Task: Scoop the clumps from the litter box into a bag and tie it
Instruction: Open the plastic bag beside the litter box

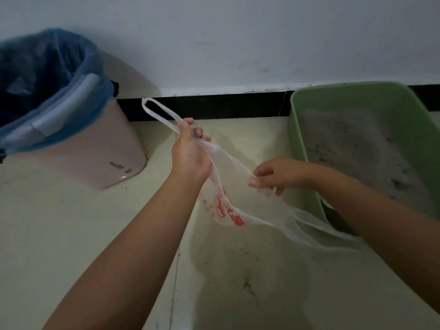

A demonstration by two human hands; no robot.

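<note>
While the thin plastic bag (238, 210) hangs limp above the floor (59, 222) beside the green litter box (309, 129), left hand (190, 151) clenched around one handle, right hand (271, 175) pinching the other. Best to pull both handles apart, opening the mouth wide before scooping.

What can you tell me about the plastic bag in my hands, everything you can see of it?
The plastic bag is thin, translucent white film with red printing on one side. It looks empty and limp, stretched between both hands above the pale floor, beside the green litter box. The left hand grips one handle, whose loop sticks up past the fist. The right hand pinches the other handle in its fingers. The body sags under the right forearm.
</note>
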